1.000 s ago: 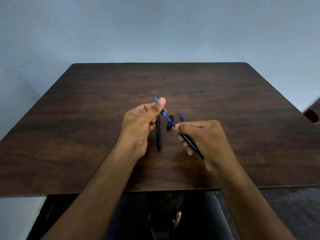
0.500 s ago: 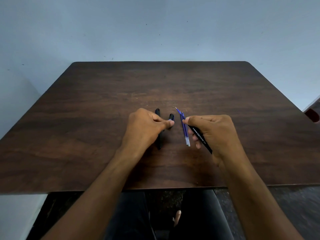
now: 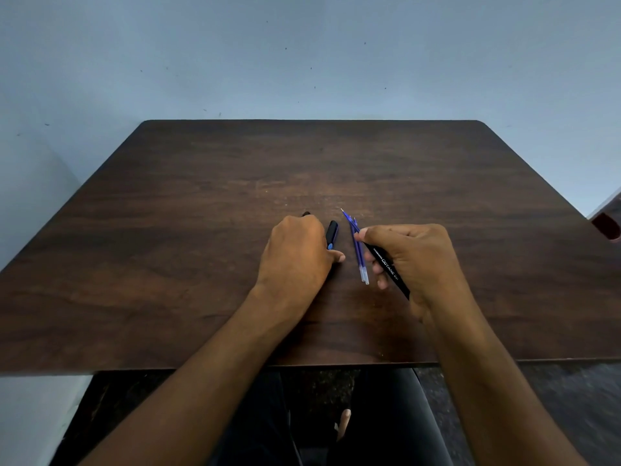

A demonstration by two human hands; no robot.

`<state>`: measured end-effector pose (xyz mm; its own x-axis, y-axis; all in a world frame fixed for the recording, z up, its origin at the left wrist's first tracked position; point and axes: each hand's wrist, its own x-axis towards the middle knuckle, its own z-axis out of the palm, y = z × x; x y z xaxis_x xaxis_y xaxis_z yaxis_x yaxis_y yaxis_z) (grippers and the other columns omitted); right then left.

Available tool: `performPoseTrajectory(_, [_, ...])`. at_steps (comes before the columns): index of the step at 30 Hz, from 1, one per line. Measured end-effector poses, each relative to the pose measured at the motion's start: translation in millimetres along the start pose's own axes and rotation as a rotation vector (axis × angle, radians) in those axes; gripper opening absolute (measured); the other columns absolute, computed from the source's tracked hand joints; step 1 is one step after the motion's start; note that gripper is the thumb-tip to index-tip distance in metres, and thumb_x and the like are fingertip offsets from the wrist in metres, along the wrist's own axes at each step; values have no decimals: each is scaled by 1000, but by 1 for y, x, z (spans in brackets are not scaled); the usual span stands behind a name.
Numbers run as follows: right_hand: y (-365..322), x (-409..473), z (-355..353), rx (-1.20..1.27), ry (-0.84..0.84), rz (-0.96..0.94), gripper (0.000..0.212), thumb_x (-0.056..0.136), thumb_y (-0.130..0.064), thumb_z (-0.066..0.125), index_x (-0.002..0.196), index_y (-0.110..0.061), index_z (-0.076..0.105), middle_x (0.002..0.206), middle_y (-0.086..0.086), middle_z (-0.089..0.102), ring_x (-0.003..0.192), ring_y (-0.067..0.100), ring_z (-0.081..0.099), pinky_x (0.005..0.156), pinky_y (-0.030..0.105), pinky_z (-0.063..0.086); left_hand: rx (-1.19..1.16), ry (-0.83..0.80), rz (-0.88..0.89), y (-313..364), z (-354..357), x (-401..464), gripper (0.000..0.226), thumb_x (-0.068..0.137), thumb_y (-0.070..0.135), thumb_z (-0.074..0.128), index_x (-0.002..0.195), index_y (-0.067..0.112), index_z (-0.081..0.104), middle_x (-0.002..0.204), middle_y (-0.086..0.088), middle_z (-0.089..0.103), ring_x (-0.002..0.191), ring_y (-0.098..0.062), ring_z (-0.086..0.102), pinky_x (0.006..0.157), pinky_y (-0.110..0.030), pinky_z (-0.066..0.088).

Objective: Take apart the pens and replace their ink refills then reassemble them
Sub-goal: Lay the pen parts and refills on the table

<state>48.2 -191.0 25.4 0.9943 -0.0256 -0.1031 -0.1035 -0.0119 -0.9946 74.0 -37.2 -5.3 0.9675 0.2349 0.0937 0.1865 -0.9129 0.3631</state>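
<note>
My right hand (image 3: pixel 420 260) is closed around a black pen barrel (image 3: pixel 389 269) with white lettering, and its forefinger tip touches a few blue refills (image 3: pixel 359 253). The refills lie side by side on the table, clear ends toward me. My left hand (image 3: pixel 295 257) is curled, knuckles up, over a second black pen (image 3: pixel 306 214); only the pen's far tip shows. Whether the fingers grip it is hidden. A black cap with a blue end (image 3: pixel 332 233) lies just right of that hand, its near end by my thumb.
The dark wooden table (image 3: pixel 201 264) stands against a pale blue wall, with its front edge close to my body. A reddish object (image 3: pixel 606 227) shows past the table's right side. My legs are visible under the front edge.
My left hand pulled a blue refill out of the barrel, laid it with the others on the right, then came down over the black pen. My right hand shifted right with the barrel.
</note>
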Motion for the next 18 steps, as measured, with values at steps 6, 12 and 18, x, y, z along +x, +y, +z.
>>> performPoseTrajectory(6, [1, 2, -1, -3, 1, -5, 14, 83, -8, 76, 72, 1, 76, 54, 11, 64, 41, 15, 50, 35, 23, 41, 72, -76, -10, 2, 1, 3, 48, 64, 64, 80, 86, 22, 70, 61, 7, 44, 54, -5, 34, 42, -23, 23])
performPoseTrajectory(12, [4, 1, 0, 3, -13, -3, 15, 83, -8, 76, 71, 2, 76, 55, 13, 63, 41, 16, 50, 35, 25, 41, 54, -100, -58, 5, -6, 0, 49, 60, 63, 82, 84, 22, 69, 62, 5, 43, 53, -7, 36, 40, -24, 23])
performPoseTrajectory(18, [6, 1, 0, 15, -25, 8, 13, 83, -8, 76, 75, 3, 77, 57, 14, 64, 42, 16, 51, 35, 25, 42, 4, -64, -59, 4, -19, -5, 35, 68, 55, 83, 75, 23, 69, 61, 6, 53, 64, -12, 56, 43, -23, 30])
